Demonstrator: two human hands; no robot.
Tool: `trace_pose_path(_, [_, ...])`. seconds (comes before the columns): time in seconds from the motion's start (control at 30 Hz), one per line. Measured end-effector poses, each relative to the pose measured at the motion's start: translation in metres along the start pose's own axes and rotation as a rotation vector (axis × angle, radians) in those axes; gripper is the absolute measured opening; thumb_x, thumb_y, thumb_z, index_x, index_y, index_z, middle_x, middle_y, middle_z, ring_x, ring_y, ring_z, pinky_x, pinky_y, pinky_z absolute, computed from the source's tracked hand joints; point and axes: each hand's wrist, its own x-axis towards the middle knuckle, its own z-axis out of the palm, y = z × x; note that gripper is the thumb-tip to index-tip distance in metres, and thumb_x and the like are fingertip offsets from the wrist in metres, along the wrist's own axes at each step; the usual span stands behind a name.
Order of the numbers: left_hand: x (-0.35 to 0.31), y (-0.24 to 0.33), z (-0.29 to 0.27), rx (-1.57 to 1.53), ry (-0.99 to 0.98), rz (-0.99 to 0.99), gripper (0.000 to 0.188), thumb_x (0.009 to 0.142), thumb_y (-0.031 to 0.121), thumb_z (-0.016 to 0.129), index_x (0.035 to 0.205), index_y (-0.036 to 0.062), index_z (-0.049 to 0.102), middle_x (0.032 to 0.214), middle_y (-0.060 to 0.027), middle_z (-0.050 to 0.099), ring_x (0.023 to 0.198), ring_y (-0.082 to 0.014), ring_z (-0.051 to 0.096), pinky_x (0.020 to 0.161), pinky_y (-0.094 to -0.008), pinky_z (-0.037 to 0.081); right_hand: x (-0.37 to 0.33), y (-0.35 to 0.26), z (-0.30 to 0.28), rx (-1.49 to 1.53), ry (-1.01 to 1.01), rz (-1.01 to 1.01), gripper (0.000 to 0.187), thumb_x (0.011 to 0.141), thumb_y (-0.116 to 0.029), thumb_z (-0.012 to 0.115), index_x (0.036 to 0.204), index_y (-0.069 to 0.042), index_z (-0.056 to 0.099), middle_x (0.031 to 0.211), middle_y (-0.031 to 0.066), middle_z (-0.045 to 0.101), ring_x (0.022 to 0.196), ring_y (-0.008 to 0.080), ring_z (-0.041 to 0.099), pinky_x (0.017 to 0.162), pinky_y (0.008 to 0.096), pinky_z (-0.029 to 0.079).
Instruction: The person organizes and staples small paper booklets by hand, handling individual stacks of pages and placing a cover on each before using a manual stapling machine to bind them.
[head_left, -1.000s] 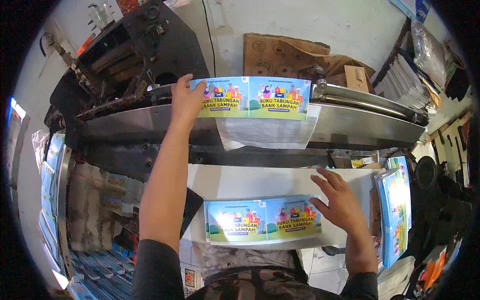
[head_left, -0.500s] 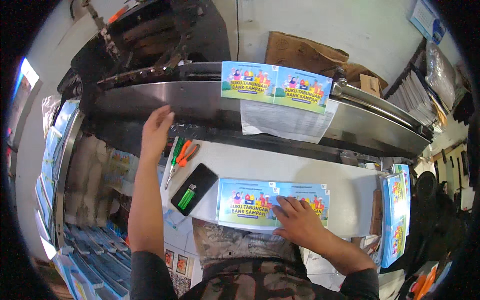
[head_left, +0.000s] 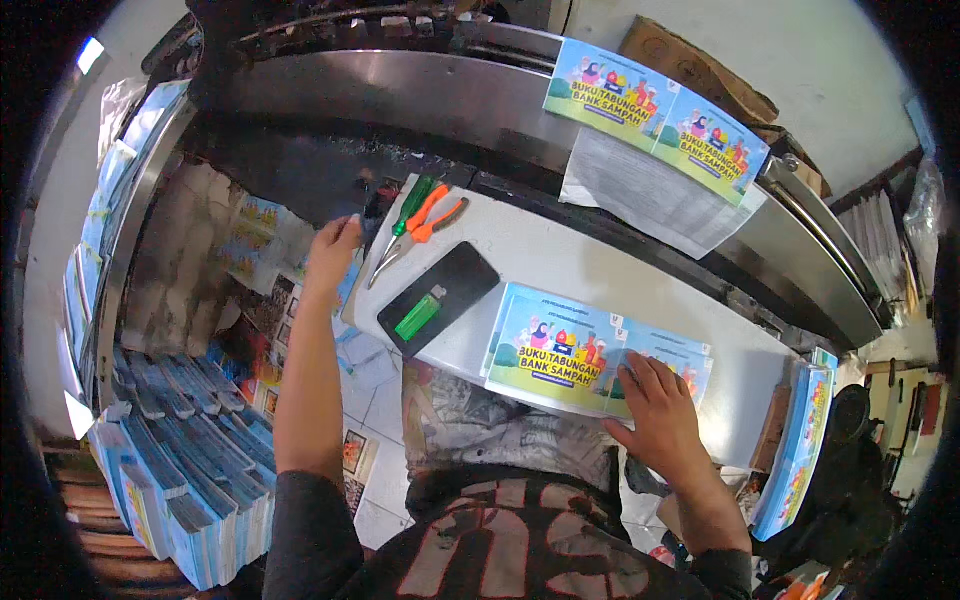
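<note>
I saw the right hand (head_left: 662,412) lying spread and loose on the blue picture sheets (head_left: 555,350), which sat on the white table (head_left: 640,290). The left hand (head_left: 332,258) hung near the orange pliers (head_left: 426,222), but I couldn't tell if it held anything.

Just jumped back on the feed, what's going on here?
A person's right hand rests on the right side of colourful printed sheets on a white table. The left hand hangs off the table's left end; whether it holds anything is unclear. Nearby lie orange-handled pliers and a black phone with a green lighter on it. A similar sheet sits against the metal bar beyond.
</note>
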Motion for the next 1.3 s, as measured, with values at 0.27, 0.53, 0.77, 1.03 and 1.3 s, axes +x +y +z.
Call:
trace_pose_path(0.27, [0.0,0.011,0.024,0.243,-0.069,-0.018,0.056,0.097,0.05,0.051,0.118,-0.0012,0.063,0.103,-0.0161,0.067,0.098,-0.0249,0.061,0.088,-0.0347,0.045,0.017,0.014,-0.022,0.146,-0.122,-0.012,0.066,0.068,-0.034,0.082,0.123,-0.002,0.061,0.131,0.0125,0.056,0.117,0.0315,0.056,0.097,0.0422,0.047])
trace_pose_path(0.53, [-0.009,0.002,0.024,0.309,0.028,-0.044,0.071,0.097,0.061,0.039,0.121,-0.0015,0.062,0.117,-0.0262,0.063,0.116,-0.0398,0.058,0.098,-0.0418,0.042,0.046,0.028,-0.047,0.311,-0.336,-0.018,0.062,0.074,-0.033,0.079,0.125,-0.003,0.059,0.128,0.0164,0.06,0.117,0.0344,0.058,0.097,0.0417,0.048])
trace_pose_path(0.77, [-0.004,0.027,0.032,0.414,-0.059,-0.192,0.073,0.099,0.059,0.026,0.121,-0.0014,0.061,0.121,-0.032,0.058,0.12,-0.0462,0.052,0.104,-0.0467,0.039,0.038,0.015,-0.052,0.213,-0.329,0.021,0.069,0.069,-0.033,0.08,0.127,-0.003,0.056,0.131,0.0173,0.057,0.112,0.0352,0.06,0.093,0.0418,0.051])
trace_pose_path(1.03, [0.01,0.002,0.035,0.346,-0.104,-0.178,0.072,0.1,0.055,0.025,0.118,-0.0029,0.063,0.122,-0.0313,0.059,0.117,-0.0469,0.054,0.103,-0.0479,0.04,0.031,0.008,-0.034,0.177,-0.238,0.029,0.067,0.061,-0.026,0.082,0.12,-0.002,0.06,0.13,0.0185,0.057,0.103,0.0361,0.065,0.086,0.0418,0.055])
trace_pose_path(1.3, [0.014,0.001,0.037,0.41,-0.11,-0.242,0.068,0.1,0.051,0.025,0.117,-0.0023,0.064,0.123,-0.0299,0.059,0.119,-0.0449,0.054,0.105,-0.0483,0.039,0.033,-0.001,-0.037,0.114,-0.288,0.087,0.062,0.064,-0.026,0.077,0.119,-0.002,0.061,0.132,0.0173,0.056,0.105,0.034,0.064,0.085,0.0429,0.055])
